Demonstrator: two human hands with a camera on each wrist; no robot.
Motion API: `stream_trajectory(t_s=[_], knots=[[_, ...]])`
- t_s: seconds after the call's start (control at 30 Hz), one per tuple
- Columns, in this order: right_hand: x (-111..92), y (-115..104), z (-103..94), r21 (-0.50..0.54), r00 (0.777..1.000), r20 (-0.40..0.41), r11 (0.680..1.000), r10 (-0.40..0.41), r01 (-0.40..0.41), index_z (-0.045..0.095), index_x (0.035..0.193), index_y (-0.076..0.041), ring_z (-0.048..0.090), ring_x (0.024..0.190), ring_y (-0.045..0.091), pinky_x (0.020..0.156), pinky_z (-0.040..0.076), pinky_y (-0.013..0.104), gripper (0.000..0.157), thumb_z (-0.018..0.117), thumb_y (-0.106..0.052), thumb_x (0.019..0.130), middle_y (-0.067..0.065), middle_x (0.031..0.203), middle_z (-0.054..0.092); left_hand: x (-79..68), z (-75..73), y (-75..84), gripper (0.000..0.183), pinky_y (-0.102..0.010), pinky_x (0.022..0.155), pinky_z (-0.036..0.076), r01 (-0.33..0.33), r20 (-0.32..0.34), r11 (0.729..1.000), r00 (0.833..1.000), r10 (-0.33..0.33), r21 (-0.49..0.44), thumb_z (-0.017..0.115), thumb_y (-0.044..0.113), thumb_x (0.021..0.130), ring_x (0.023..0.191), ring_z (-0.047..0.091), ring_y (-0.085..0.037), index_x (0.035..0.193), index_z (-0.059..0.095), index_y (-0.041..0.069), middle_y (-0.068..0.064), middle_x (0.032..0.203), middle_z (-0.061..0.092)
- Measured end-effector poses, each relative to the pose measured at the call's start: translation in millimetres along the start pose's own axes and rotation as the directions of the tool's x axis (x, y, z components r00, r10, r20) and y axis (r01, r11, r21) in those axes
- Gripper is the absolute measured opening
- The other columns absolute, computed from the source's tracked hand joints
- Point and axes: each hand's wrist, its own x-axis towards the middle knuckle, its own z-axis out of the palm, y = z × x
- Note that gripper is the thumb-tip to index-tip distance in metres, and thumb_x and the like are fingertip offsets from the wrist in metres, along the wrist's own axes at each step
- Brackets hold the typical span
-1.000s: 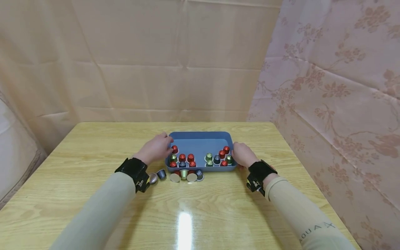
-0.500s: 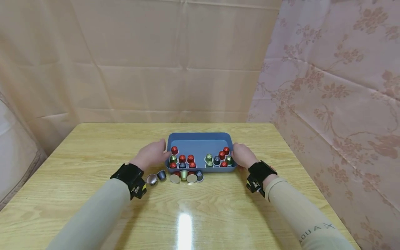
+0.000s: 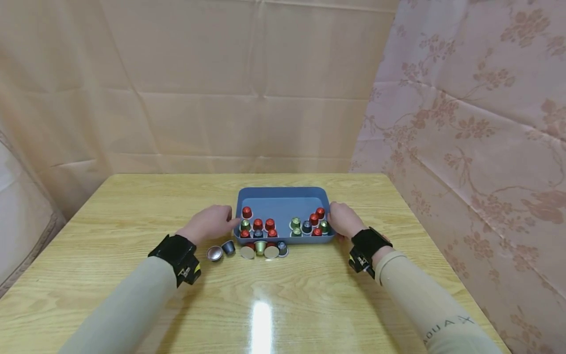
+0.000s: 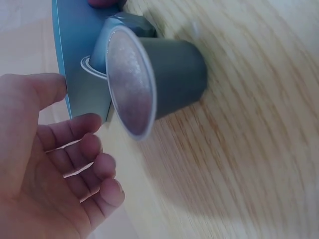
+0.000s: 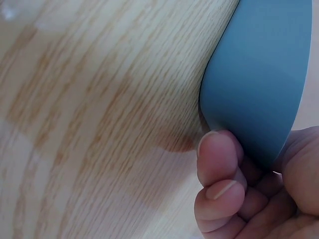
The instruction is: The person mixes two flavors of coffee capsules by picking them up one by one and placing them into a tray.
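In the head view, a blue tray (image 3: 283,204) holds red, green and dark coffee capsules, most standing lid down. My right hand (image 3: 346,219) grips the tray's right end; the right wrist view shows bent fingers (image 5: 219,159) at the lower edge of its wall (image 5: 254,74) and the thumb by the rim. My left hand (image 3: 208,223) is beside the tray's left end, holding nothing. Its thumb (image 4: 50,88) is right at the rim in the left wrist view, the other fingers loosely bent. Close to them lies a grey capsule (image 4: 174,74), foil lid facing the hand.
Along the tray's front edge lie several capsules, among them a green one (image 3: 260,247) and a dark one (image 3: 282,248). Another dark capsule (image 3: 228,247) lies by the front left corner. The wooden table (image 3: 309,305) meets a floral cloth (image 3: 477,147) on the right.
My left hand has moved left and slightly toward me, from over the tray's left rim to beside it. The right hand has stayed on the tray's right end.
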Motion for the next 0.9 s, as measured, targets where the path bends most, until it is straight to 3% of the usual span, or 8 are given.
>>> stream_trajectory(t_s=[0.2, 0.47, 0.7, 0.9], knots=[[-0.5, -1.3, -0.6, -0.009, 1.0, 0.004, 1.0, 0.003, -0.003, 0.054, 0.116, 0.012, 0.059, 0.04, 0.018, 0.039, 0.045, 0.027, 0.023, 0.049, -0.008, 0.105, 0.014, 0.072, 0.059, -6.0, 0.6, -4.6, 0.038, -0.034, 0.064, 0.04, -0.024, 0.042, 0.999, 0.999, 0.025, -0.029, 0.055, 0.045, 0.103, 0.069, 0.053, -0.02, 0.095, 0.061, 0.009, -0.004, 0.076, 0.057], [-0.4, -2.0, -1.3, 0.001, 1.0, 0.025, 1.0, 0.019, -0.019, 0.053, 0.119, 0.011, 0.06, 0.041, 0.02, 0.039, 0.045, 0.028, 0.025, 0.048, -0.009, 0.106, 0.015, 0.072, 0.059, -19.0, 0.0, -10.7, 0.053, -0.036, 0.07, 0.049, -0.006, 0.109, 0.999, 0.994, 0.01, -0.038, 0.059, 0.057, 0.097, 0.078, 0.059, -0.021, 0.113, 0.064, 0.007, -0.003, 0.086, 0.064], [-0.3, -1.0, -0.3, -0.004, 1.0, 0.01, 1.0, -0.005, 0.005, 0.053, 0.115, 0.011, 0.058, 0.039, 0.019, 0.038, 0.045, 0.028, 0.022, 0.048, -0.007, 0.105, 0.014, 0.07, 0.059, -32.1, 0.5, -16.2, 0.063, -0.036, 0.069, 0.045, -0.01, 0.184, 1.0, 0.983, 0.01, 0.001, 0.066, 0.064, 0.089, 0.075, 0.058, -0.018, 0.116, 0.06, 0.008, 0.0, 0.075, 0.064], [-0.9, -0.1, -0.1, -0.013, 1.0, -0.002, 1.0, -0.023, 0.023, 0.053, 0.114, 0.011, 0.057, 0.038, 0.018, 0.038, 0.044, 0.028, 0.021, 0.048, -0.007, 0.105, 0.013, 0.068, 0.059, -40.1, 1.7, -16.5, 0.055, -0.034, 0.066, 0.04, -0.039, 0.233, 0.998, 0.972, 0.026, 0.051, 0.078, 0.056, 0.083, 0.075, 0.053, -0.018, 0.107, 0.057, 0.011, -0.001, 0.083, 0.059]])
